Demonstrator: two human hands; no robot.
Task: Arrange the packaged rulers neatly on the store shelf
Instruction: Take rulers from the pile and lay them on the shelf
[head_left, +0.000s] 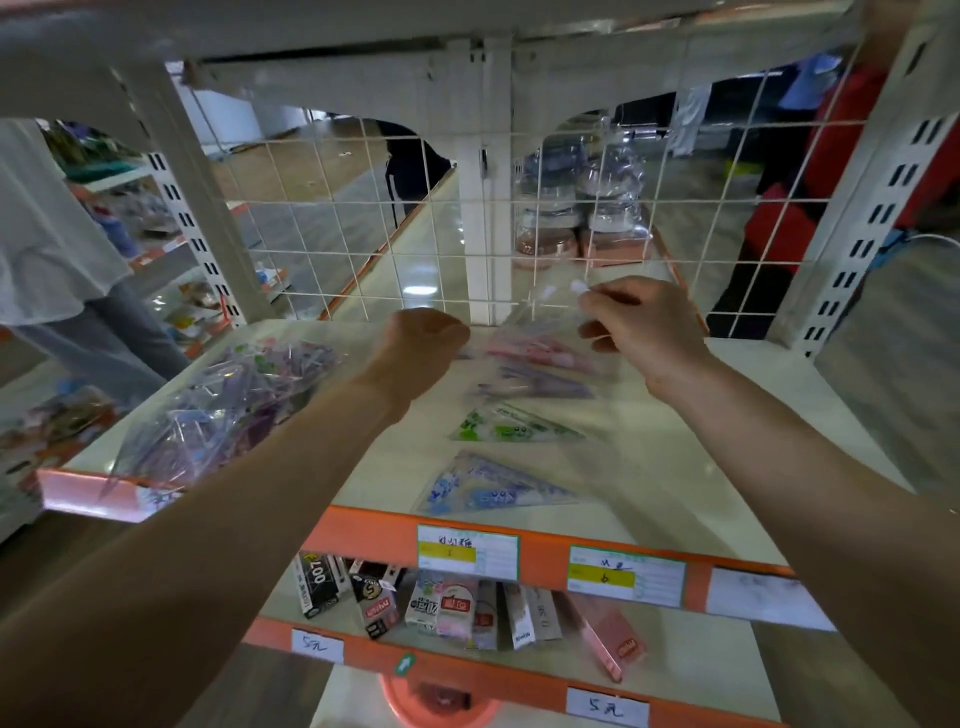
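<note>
Arms stretch over the shelf (389, 467) — right hand (631, 322) pinches the clear ruler packet's (545, 332) top corner; left hand (423, 338) curls beside its left edge — grip unclear.

White metal shelf (753, 384) with a wire grid (363, 201) as back panel. 2 slotted uprights: left upright (187, 228), right upright (878, 218). The upper shelf (363, 31) spans the top of the view. An orange rail (540, 558) on the front edge carries price labels (467, 552). The lower shelf (691, 644) holds a row of small boxes (447, 605); its rail carries 2 handwritten tags (317, 646). Pink basin (436, 701) at the bottom edge. Behind the grid: clear jars (582, 208), brown floor (291, 171). A person (47, 234) in a white top stands at left. Lighting: dim, even.
</note>
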